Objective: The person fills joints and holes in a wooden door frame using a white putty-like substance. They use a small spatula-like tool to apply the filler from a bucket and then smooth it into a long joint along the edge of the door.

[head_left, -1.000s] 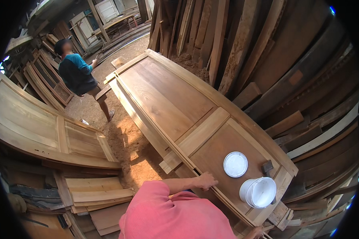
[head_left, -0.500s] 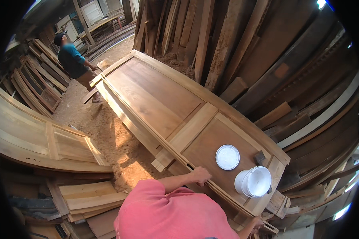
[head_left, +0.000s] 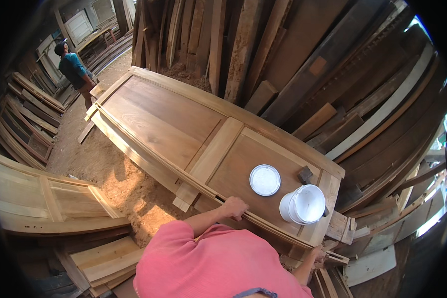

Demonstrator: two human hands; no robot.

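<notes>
A large panelled wooden door (head_left: pixel 218 149) lies flat before me, stretching from far left to near right. My left hand (head_left: pixel 235 208) is closed on its near long edge, beside a dark slot. Further right, my right hand (head_left: pixel 319 255) is closed around the door's near right corner; its fingertips are partly hidden. On the door's right panel stands a white plastic bucket (head_left: pixel 289 207), open at the top. A round white lid (head_left: pixel 264 180) lies to its left. Behind the bucket sits a small dark block (head_left: pixel 305 174).
Planks and boards (head_left: pixel 238 49) lean along the far and right sides. Another panelled door (head_left: pixel 49 198) lies at left, above stacked boards (head_left: pixel 107 260). At far left a person (head_left: pixel 74 69) in a teal shirt stands on the dirt floor (head_left: pixel 109 164). Wooden pieces support the door.
The view has swung, so the door and its contents sit further left in the picture. The person at far left has turned and stepped farther off. Both my hands stay at the door's edge.
</notes>
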